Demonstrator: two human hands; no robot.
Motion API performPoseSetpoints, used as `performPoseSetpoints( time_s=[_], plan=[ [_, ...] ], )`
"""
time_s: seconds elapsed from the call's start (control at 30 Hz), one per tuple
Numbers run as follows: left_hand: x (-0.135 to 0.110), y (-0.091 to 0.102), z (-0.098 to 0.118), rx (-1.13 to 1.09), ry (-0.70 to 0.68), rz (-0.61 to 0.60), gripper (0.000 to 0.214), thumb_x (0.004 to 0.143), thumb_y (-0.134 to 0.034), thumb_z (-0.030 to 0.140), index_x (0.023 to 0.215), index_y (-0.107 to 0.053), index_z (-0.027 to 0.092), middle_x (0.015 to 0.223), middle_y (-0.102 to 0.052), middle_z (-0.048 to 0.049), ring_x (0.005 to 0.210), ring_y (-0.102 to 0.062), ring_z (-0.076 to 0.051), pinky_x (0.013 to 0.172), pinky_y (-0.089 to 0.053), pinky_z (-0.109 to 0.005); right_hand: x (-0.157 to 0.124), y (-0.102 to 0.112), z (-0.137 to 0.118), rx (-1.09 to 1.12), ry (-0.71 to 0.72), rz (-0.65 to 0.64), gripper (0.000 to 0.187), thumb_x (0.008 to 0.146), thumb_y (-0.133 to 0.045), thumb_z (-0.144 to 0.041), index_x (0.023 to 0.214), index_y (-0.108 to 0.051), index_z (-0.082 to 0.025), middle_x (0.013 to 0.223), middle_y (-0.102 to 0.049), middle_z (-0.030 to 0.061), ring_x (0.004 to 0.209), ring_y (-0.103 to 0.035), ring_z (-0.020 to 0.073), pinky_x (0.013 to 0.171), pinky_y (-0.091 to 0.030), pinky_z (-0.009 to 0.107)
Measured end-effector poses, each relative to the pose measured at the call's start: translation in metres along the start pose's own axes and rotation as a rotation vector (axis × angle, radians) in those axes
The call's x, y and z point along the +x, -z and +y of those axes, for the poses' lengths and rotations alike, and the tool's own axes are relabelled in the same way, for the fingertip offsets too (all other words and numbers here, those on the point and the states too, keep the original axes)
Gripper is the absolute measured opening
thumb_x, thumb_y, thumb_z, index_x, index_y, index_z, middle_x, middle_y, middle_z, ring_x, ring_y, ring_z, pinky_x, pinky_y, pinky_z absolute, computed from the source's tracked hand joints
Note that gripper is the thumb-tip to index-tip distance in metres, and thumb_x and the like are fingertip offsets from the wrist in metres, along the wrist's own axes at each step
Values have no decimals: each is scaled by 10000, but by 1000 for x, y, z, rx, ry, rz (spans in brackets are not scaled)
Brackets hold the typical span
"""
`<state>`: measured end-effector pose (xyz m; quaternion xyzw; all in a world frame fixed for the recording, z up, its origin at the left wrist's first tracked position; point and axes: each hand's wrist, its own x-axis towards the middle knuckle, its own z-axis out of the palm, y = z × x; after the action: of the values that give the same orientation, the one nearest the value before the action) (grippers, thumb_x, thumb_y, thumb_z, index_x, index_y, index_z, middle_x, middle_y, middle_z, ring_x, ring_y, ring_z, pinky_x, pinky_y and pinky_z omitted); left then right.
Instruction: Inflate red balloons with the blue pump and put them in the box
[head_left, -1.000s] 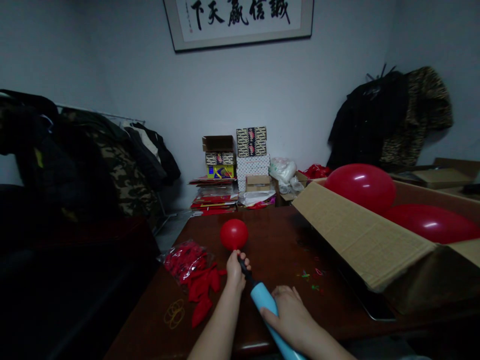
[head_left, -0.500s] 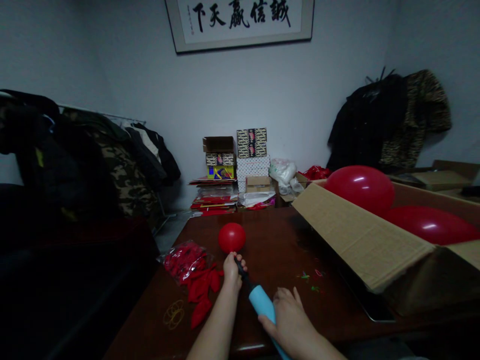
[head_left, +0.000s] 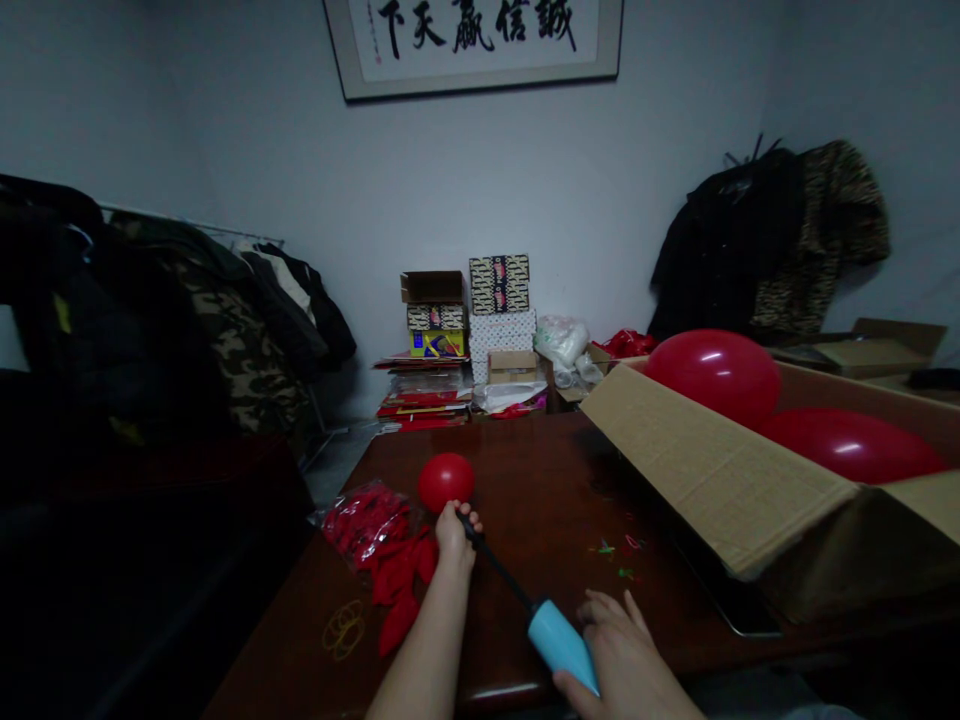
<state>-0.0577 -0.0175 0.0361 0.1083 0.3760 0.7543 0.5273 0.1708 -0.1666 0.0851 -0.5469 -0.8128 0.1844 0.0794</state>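
Observation:
A small, partly inflated red balloon (head_left: pixel 447 482) sits at the nozzle end of a hand balloon pump (head_left: pixel 564 648) with a light blue barrel and black shaft. My left hand (head_left: pixel 454 540) is closed round the black nozzle end, at the balloon's neck; the neck itself is hidden by the fingers. Lower right, my right hand (head_left: pixel 622 650) grips the blue barrel between thumb and palm, its fingers loosely stretched. A length of black shaft shows between the two hands. Left of my left hand lie uninflated red balloons (head_left: pixel 397 590) and a clear bag of more (head_left: pixel 367 520).
An open cardboard box (head_left: pixel 720 470) with large red balloons (head_left: pixel 712 375) takes up the table's right side. A dark flat device (head_left: pixel 739 600) lies beneath its edge. Yellow rubber bands (head_left: pixel 343 630) lie at left, and small coloured bits (head_left: pixel 606 548) lie right of the pump on the table (head_left: pixel 525 455).
My right hand has drawn the blue barrel back down and right, baring more black shaft. My left hand and the balloon have shifted slightly left in view.

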Motion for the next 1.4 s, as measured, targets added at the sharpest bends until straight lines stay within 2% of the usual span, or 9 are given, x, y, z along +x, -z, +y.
performPoseSetpoints(
  time_s=[0.2,0.37,0.5,0.67,0.77,0.9,1.03,1.17,1.4],
  plan=[
    [-3,-1,7,-17,-9,-48,121,740,-497,243,705,-390,200,525,-396,63,370,-373,-68,344,-254,-173,4,-1,-4,44,-3,-9,523,723,-487,-501,1052,-593,-108,1142,-541,150,1210,-349,310,1050,-38,479],
    [-9,-7,3,-40,8,-84,122,736,-505,238,706,-392,203,540,-406,58,377,-375,-73,343,-261,-180,10,0,-10,69,-9,35,486,743,-463,-497,1034,-596,-132,1155,-539,132,1199,-365,293,1047,-43,460],
    [-18,-15,-4,-37,33,-104,124,743,-501,246,710,-390,203,547,-407,57,387,-381,-73,344,-262,-180,25,3,-15,99,-27,79,505,744,-457,-517,1065,-569,-143,1119,-556,121,1173,-390,273,1041,-72,449],
    [-31,-21,-14,-35,85,-127,124,747,-504,248,724,-391,202,551,-408,56,394,-381,-73,350,-277,-186,53,8,-24,101,-58,68,457,766,-410,-531,928,-606,-152,982,-601,106,1011,-501,253,998,-170,451],
    [-31,-21,-15,-17,123,-136,139,745,-513,260,721,-390,201,544,-403,57,393,-384,-75,352,-284,-188,67,5,-29,87,-75,79,497,776,-383,-545,921,-608,-127,961,-607,123,998,-510,267,971,-221,437],
    [-23,-16,-12,37,83,-134,139,746,-508,275,724,-391,205,547,-410,58,379,-377,-74,341,-273,-186,73,-3,-36,77,-78,83,527,783,-372,-554,963,-607,-118,991,-604,132,1019,-503,273,981,-213,442],
    [-15,-11,-15,84,50,-105,144,748,-491,289,711,-378,208,531,-400,64,357,-359,-71,328,-247,-179,64,-12,-36,46,-82,102,546,781,-383,-559,995,-606,-109,1021,-598,144,1044,-488,279,1016,-156,452],
    [-7,-7,-12,78,13,-71,130,740,-487,272,713,-378,208,521,-399,66,349,-359,-68,326,-236,-172,39,-18,-23,-23,-44,111,539,775,-420,-548,1039,-609,-118,1097,-578,150,1101,-451,293,1044,-85,466],
    [4,-4,4,32,13,-49,131,724,-504,245,700,-382,205,511,-392,70,358,-370,-66,334,-249,-167,-2,-11,1,-47,12,-9,469,733,-500,-522,933,-661,-130,1097,-577,156,1202,-350,336,1040,46,510]
  ],
)
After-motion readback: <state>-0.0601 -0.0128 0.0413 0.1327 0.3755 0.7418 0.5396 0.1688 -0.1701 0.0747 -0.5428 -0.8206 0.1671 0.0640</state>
